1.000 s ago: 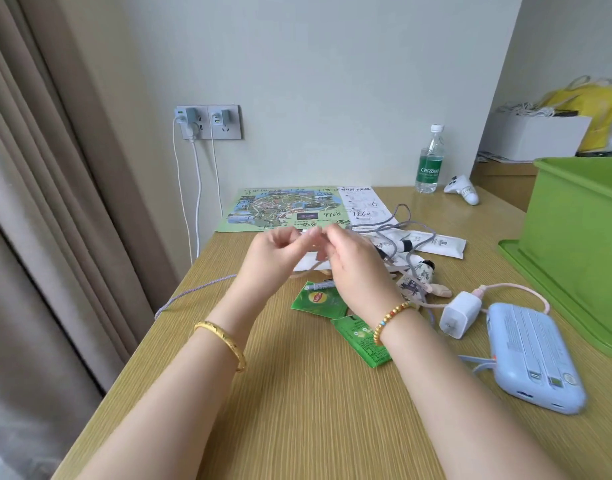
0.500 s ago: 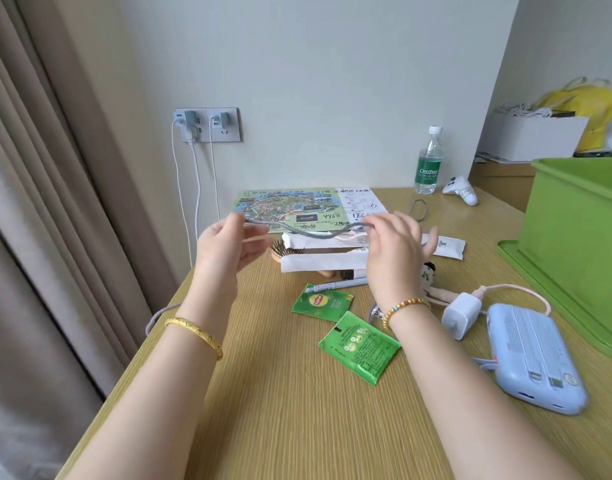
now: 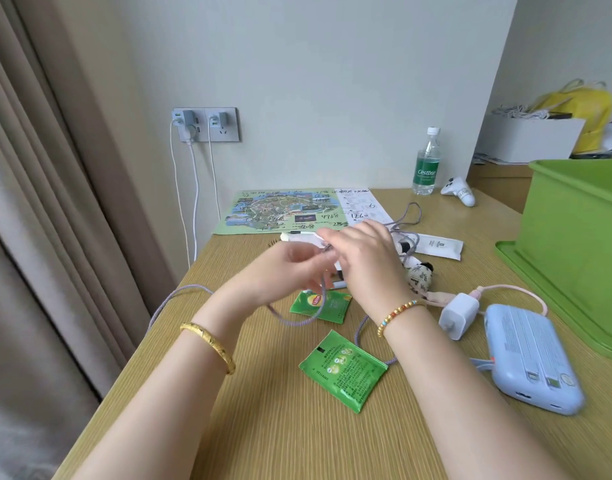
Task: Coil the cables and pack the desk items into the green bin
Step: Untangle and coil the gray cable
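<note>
My left hand [image 3: 290,271] and my right hand [image 3: 363,258] meet over the middle of the desk, both pinching a grey-purple braided cable [image 3: 297,320]. A loop of it hangs below my left hand; another stretch trails off the desk's left edge, and more lies behind my right hand. Two green tea sachets [image 3: 342,367] lie below the hands. A light blue power bank [image 3: 529,355] and a white charger plug [image 3: 458,315] with a pink cable lie to the right. The green bin [image 3: 581,244] stands at the far right on its lid.
A map leaflet [image 3: 280,211], white sachets [image 3: 439,244], a small doll [image 3: 420,275], a water bottle [image 3: 426,164] and a white controller [image 3: 460,190] lie further back. Two chargers with white cables sit in the wall socket [image 3: 205,123]. A curtain hangs left.
My hands, spread apart with the cable stretched between them half a second ago, have come back together, and a new loop of cable now hangs below my left hand.
</note>
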